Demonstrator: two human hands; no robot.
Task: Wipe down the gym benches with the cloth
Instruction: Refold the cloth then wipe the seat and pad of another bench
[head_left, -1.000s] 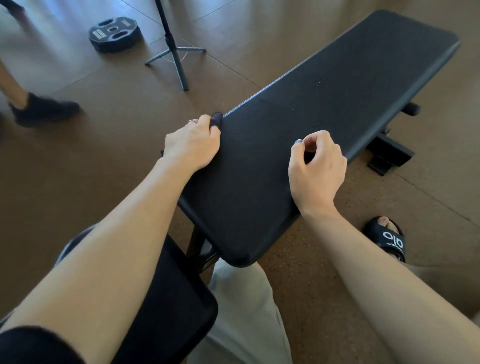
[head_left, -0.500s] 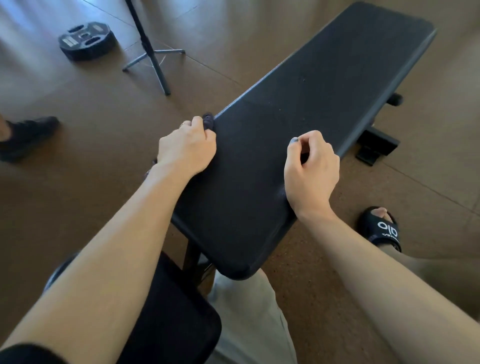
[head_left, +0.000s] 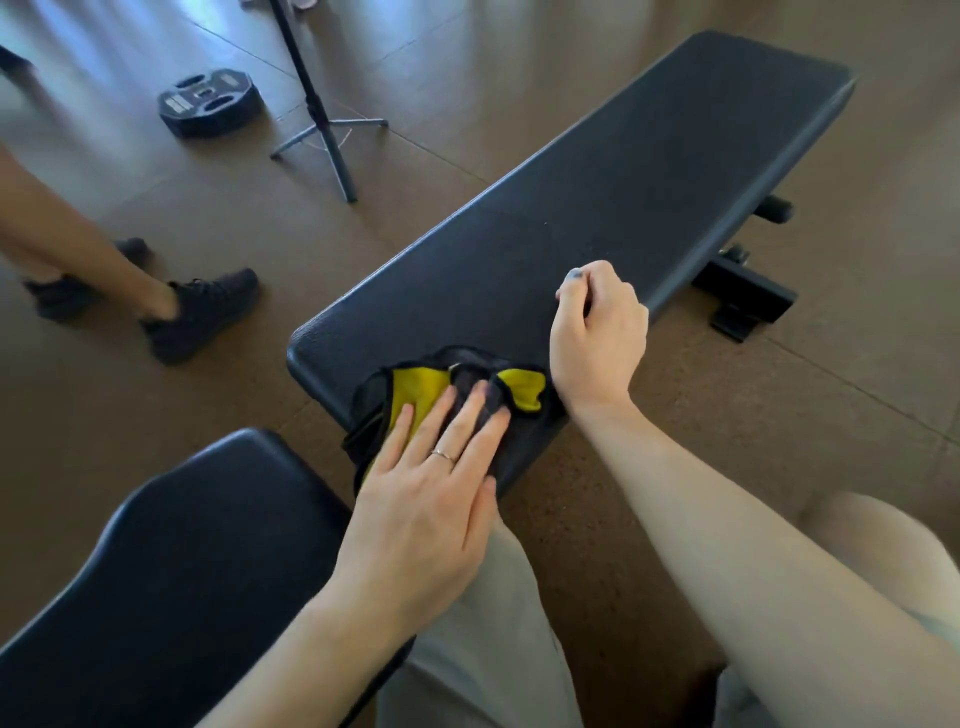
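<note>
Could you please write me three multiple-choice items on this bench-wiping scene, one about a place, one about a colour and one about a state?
1. Where does the cloth lie?
A. on the near end of the long bench
B. on the floor by the weight plate
C. over the tripod stand

2. Which colour shows on the cloth besides its dark side?
A. red
B. yellow
C. white

3. How does the left hand meet the cloth?
A. it pinches one corner
B. it hovers beside it
C. it presses it flat with straight fingers

Answers:
1 A, since the cloth sits at the bench's near end, partly over the edge.
2 B, since yellow patches show between dark folds.
3 C, since the fingers lie straight on top of the cloth, while the right hand is curled at the bench's right edge.
</note>
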